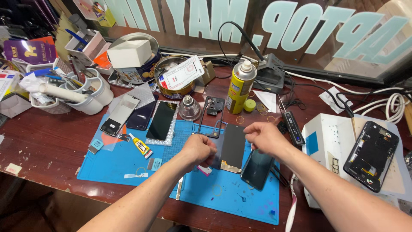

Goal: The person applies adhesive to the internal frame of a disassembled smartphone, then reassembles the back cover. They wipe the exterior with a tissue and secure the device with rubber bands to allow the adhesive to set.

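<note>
Both hands pinched a dark phone display panel [232, 147] above the blue mat [128, 167], left hand [198, 149] gripping its lower edge, right hand [264, 136] its top corner, apparently for inspection; beyond stood a yellow spray can [240, 88].

Matt dark screen panel [232, 147], glossy glass phone [256, 169], blue prob. silicone mat [128, 165], worn wood desk [47, 141].

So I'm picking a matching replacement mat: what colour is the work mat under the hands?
Blue, a plain mid-blue mat, seen best in the head view.
</note>
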